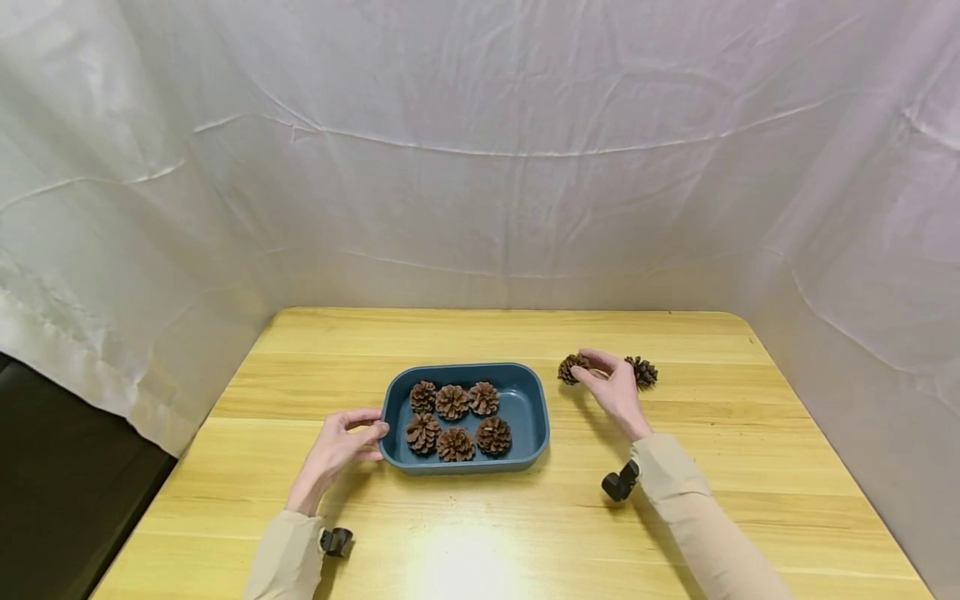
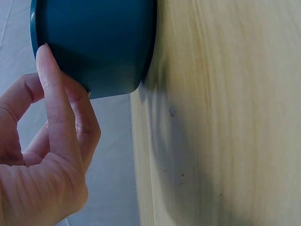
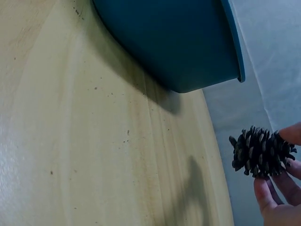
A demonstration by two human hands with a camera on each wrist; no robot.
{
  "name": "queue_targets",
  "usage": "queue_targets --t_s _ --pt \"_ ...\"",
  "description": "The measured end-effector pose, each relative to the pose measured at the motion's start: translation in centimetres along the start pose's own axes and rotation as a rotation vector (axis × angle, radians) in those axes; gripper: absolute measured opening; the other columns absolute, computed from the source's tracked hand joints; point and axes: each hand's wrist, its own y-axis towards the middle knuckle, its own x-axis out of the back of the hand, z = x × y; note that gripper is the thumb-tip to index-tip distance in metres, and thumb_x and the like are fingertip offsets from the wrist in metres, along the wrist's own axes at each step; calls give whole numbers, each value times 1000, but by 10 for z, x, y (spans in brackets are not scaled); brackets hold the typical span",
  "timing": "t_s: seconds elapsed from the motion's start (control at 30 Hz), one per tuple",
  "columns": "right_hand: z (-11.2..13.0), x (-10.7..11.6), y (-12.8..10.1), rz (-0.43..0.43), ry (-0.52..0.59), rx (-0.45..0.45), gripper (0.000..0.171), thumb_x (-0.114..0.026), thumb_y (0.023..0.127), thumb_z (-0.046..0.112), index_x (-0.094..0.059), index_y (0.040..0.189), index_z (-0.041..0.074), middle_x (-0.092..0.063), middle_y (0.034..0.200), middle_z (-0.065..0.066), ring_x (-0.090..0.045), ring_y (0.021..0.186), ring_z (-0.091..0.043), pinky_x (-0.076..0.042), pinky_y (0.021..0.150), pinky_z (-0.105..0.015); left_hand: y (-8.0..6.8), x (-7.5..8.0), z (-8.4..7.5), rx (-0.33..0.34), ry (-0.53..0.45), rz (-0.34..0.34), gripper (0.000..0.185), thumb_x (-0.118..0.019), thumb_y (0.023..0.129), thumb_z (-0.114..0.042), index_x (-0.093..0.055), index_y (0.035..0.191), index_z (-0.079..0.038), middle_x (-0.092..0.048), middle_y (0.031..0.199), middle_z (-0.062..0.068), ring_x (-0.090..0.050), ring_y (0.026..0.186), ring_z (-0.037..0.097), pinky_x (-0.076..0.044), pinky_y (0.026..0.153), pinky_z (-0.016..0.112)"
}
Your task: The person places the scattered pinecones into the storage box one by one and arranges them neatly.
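A blue rectangular tray [image 1: 528,408] holds several brown pine cones [image 1: 452,402] in two rows, with bare floor at its right end. At its left wall my left hand [image 1: 345,442] pinches the rim between thumb and fingers; the left wrist view shows the thumb on the tray's wall [image 2: 103,70]. Right of the tray, my right hand [image 1: 611,390] grips a pine cone [image 3: 261,151] by its side, held above the table as its separate shadow shows. Just beyond that hand another pine cone [image 1: 642,372] lies on the table, partly hidden by the hand.
The wooden table [image 1: 465,533] has a bright glare near its front. A pale cloth curtain [image 1: 495,208] hangs behind and at both sides. A dark surface [image 1: 67,492] lies beyond the table's left edge. Each wrist wears a small black camera mount [image 1: 621,482].
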Motion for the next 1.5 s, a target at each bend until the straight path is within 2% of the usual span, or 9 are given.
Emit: queue_targets --t_s 0.23,0.37,0.43,0.57,0.67,0.93,1.27,1.37,1.5 --pt "5 0 -1 28 67 19 53 -73 93 17 -56 138 -4 -57 142 -24 -52 134 -36 -43 121 -44 -1 -1 -2 2 -11 6 45 -64 96 -5 -52 133 18 -67 97 1 -67 65 5 -65 64 22" --pt "9 0 -2 31 87 38 53 -74 92 17 -57 138 -2 -57 142 -22 -54 131 -31 -43 121 -42 -1 -1 -1 6 -8 6 45 -64 95 -4 -52 133 18 -68 97 2 -67 65 5 -65 64 22" --pt "10 0 -2 31 93 50 52 -75 91 17 -58 137 -1 -59 141 -21 -57 127 -23 -45 119 -37 -1 -1 -1 6 -9 0 45 -65 95 -4 -53 132 18 -68 97 3 -67 65 5 -65 64 22" --pt "13 0 -2 39 127 87 51 -76 90 16 -59 136 -1 -60 139 -21 -59 114 -5 -51 110 -19 -1 -1 -1 3 -1 1 44 -64 95 -4 -53 132 18 -69 97 4 -68 66 5 -65 64 22" --pt "14 -1 -3 52 154 123 51 -76 90 14 -60 135 -2 -60 138 -23 -60 109 2 -52 101 -9 -1 0 -1 4 -5 -6 44 -64 95 -4 -54 132 17 -69 98 5 -68 66 6 -65 64 22" --pt "22 -4 -5 84 183 150 47 -76 90 12 -62 133 -2 -60 137 -25 -63 108 0 -55 95 -9 -1 -1 -1 -4 -3 7 43 -65 95 -4 -54 131 18 -70 96 4 -69 68 7 -65 64 23" --pt "30 -10 -6 110 155 176 45 -77 88 13 -65 129 -1 -63 135 -22 -61 111 3 -54 103 -15 -3 -1 -4 -7 -5 1 45 -64 96 -5 -52 133 18 -70 98 3 -67 67 5 -65 64 22" --pt "31 -12 -6 140 156 171 45 -77 89 13 -65 130 0 -63 136 -21 -63 113 -2 -55 98 -12 -3 -1 -4 -4 2 5 46 -64 96 -5 -52 134 17 -70 100 4 -67 66 4 -65 64 22" --pt "33 -15 -6 175 133 175 46 -76 89 14 -64 131 0 -63 136 -21 -66 116 -18 -56 93 -11 -3 -1 -3 6 1 1 45 -64 96 -5 -53 134 17 -70 100 5 -66 66 5 -65 64 22"
